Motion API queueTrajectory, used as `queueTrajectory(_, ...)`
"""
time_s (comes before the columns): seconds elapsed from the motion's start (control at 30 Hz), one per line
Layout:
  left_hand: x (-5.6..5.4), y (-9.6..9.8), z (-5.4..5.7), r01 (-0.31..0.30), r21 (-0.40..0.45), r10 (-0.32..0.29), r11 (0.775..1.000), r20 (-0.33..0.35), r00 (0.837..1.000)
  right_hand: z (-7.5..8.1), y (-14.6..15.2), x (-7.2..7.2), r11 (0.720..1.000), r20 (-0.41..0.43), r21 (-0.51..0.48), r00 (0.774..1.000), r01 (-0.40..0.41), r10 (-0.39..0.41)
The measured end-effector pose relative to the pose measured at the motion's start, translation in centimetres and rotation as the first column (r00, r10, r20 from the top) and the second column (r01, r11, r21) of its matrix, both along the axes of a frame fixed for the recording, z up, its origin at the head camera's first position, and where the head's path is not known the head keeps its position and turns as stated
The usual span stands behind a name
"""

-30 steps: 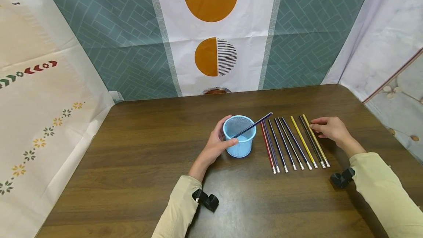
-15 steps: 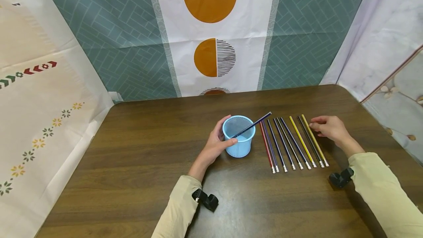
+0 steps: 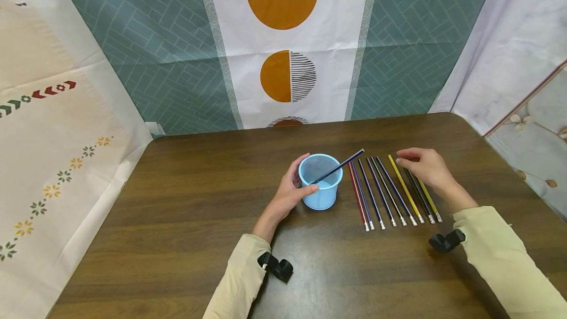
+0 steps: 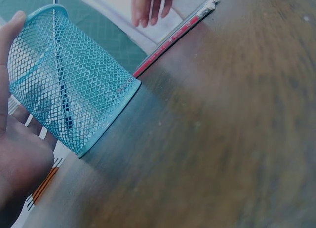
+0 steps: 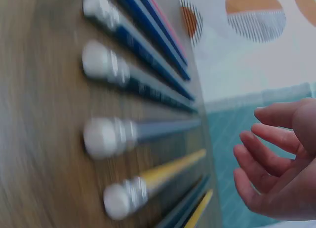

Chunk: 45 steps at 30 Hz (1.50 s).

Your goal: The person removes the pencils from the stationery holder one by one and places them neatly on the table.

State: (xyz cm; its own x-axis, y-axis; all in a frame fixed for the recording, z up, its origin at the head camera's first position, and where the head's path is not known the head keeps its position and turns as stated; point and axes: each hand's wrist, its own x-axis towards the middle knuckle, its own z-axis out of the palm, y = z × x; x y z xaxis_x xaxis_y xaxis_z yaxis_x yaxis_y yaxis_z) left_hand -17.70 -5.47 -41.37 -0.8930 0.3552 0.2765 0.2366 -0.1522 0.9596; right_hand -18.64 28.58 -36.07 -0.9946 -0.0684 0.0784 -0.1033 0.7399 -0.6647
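Observation:
A light blue mesh pencil cup (image 3: 321, 197) stands on the table, gripped by my left hand (image 3: 288, 193) with the thumb at its front rim. One dark blue pencil (image 3: 338, 167) leans inside it, its upper end past the right rim; the left wrist view shows the pencil (image 4: 63, 85) through the mesh. To the right, several pencils (image 3: 385, 192) lie side by side, eraser ends toward me: red, blue, dark and yellow. My right hand (image 3: 427, 166) hovers over the far ends of the rightmost pencils. Its fingers (image 5: 269, 149) are loosely bent, with nothing between them in the right wrist view.
The brown wooden table (image 3: 177, 220) extends on all sides of the cup and pencils. Behind its far edge hangs a patterned cloth (image 3: 177, 63). Pale printed cloths flank the table at left (image 3: 57, 171) and right (image 3: 531, 127).
My right hand has moved left and slightly away from me, from beside the rightmost yellow pencil to above the pencil ends. The left hand and cup stay in place.

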Motion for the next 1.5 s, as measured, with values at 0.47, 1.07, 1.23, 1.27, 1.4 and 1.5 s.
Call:
queueTrajectory(0.47,-0.2,-0.2,0.1,0.002,0.003,-0.002,1.0,-0.002,1.0,1.7,-5.6,1.7,0.966,0.027,-0.209,0.986,-0.154,0.163)
queueTrajectory(1.07,-0.1,-0.1,0.0,0.013,0.014,-0.013,1.0,-0.006,1.0,0.1,-9.5,0.4,0.718,-0.081,-0.622,0.937,-0.313,0.339)
queueTrajectory(1.23,-0.1,-0.1,0.1,0.017,0.009,-0.018,1.0,0.0,1.0,-0.1,-10.0,0.2,0.676,-0.076,-0.659,0.923,-0.33,0.377)
queueTrajectory(1.27,-0.1,-0.1,0.1,0.018,0.009,-0.018,1.0,0.002,1.0,-0.1,-10.1,0.2,0.679,-0.068,-0.658,0.924,-0.326,0.377)
queueTrajectory(1.4,0.0,-0.1,0.1,0.022,0.003,-0.022,1.0,0.006,1.0,-0.1,-10.3,0.1,0.702,-0.03,-0.642,0.925,-0.309,0.38)
queueTrajectory(1.5,-0.1,-0.2,0.0,0.022,-0.005,-0.022,1.0,0.013,1.0,-0.1,-10.4,0.0,0.718,-0.016,-0.623,0.922,-0.311,0.386)
